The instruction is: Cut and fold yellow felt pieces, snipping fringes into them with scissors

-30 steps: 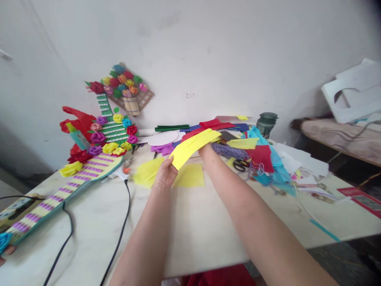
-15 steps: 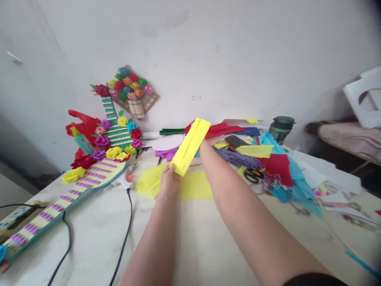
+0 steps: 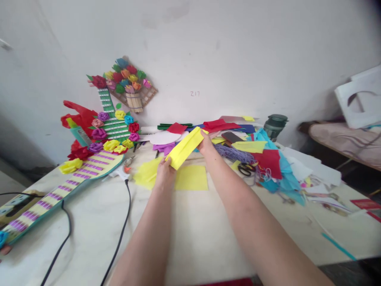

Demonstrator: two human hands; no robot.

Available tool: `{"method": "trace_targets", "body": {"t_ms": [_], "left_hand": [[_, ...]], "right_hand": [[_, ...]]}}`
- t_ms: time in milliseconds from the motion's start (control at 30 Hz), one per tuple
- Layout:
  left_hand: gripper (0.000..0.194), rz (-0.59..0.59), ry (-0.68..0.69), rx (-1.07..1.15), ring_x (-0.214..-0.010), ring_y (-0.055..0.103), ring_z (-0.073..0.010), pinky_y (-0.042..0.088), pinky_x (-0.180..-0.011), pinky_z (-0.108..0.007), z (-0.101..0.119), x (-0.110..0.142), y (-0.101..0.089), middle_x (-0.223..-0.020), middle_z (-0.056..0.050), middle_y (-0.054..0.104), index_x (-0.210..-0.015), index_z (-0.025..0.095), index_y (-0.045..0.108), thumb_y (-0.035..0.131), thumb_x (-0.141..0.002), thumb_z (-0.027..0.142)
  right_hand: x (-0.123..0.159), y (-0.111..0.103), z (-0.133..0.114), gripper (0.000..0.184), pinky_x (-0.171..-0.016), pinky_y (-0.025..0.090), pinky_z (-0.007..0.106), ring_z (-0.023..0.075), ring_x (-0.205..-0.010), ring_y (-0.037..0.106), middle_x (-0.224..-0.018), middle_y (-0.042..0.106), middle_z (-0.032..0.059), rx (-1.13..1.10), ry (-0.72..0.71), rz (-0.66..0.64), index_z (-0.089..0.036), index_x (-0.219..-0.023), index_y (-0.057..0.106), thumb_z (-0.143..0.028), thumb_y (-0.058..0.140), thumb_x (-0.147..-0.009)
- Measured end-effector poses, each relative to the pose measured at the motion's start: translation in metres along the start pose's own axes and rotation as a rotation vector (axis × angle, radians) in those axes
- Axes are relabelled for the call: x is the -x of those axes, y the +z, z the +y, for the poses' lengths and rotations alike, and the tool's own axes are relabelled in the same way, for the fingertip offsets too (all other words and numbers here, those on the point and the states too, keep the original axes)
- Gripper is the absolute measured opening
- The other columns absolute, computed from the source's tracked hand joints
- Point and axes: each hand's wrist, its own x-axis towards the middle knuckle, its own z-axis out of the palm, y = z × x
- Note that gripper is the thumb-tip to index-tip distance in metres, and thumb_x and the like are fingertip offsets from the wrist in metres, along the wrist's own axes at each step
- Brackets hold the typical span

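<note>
A folded strip of bright yellow crepe paper (image 3: 186, 147) is held slanting above the table, its far end up to the right. My left hand (image 3: 165, 171) pinches its lower left end. At the upper right end, my right hand (image 3: 205, 143) grips the strip between thumb and fingers. Beneath lie a flat yellow paper sheet (image 3: 192, 178) and, to its left, a crumpled pale yellow sheet (image 3: 145, 174). Left of these rests a white glue gun (image 3: 121, 173) with a black cord.
Flower-covered guitar-shaped crafts (image 3: 89, 171) stand and lie at the left. Black scissors (image 3: 246, 169), purple yarn (image 3: 235, 154), a phone (image 3: 232, 138) and blue and red paper (image 3: 269, 163) lie to the right. Behind them stands a dark green bottle (image 3: 275, 126).
The yellow strip has come down and tilted flatter, with the right hand lowered and its fingers now visible. The whole view has shifted slightly.
</note>
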Motion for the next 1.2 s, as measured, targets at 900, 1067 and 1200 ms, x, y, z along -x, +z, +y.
{"method": "trace_targets", "body": {"t_ms": [900,1067,1200], "left_hand": [[0.030,0.184,0.436,-1.387,-0.061,0.051,-0.0166,0.034,-0.059,-0.027,-0.007,0.017,-0.004,-0.056,0.000,0.047,-0.061,0.021,0.043,0.044,-0.085,0.039],[0.031,0.226,0.428,-1.447,-0.063,0.050,-0.0173,0.034,-0.061,-0.028,0.002,0.025,-0.015,-0.058,-0.001,0.048,-0.060,0.022,0.041,0.044,-0.085,0.038],[0.033,0.214,0.431,-1.400,-0.065,0.052,-0.0193,0.033,-0.063,-0.029,0.000,0.030,-0.020,-0.055,-0.001,0.045,-0.056,0.023,0.035,0.048,-0.084,0.035]], "right_hand": [[0.141,-0.045,-0.008,0.058,-0.028,0.029,0.019,0.0155,-0.040,0.058,-0.053,0.065,0.0123,0.385,0.239,0.053,-0.010,-0.072,0.064,-0.058,0.034,-0.087],[0.148,-0.042,-0.016,0.071,-0.031,0.030,0.020,0.0136,-0.037,0.055,-0.049,0.063,0.0137,0.394,0.315,-0.123,-0.013,-0.051,0.058,-0.062,0.022,-0.087],[0.157,-0.048,-0.033,0.082,-0.030,0.028,0.021,0.0132,-0.032,0.048,-0.051,0.064,0.0153,0.340,0.397,-0.410,-0.008,-0.064,0.065,-0.070,0.015,-0.083]]}}
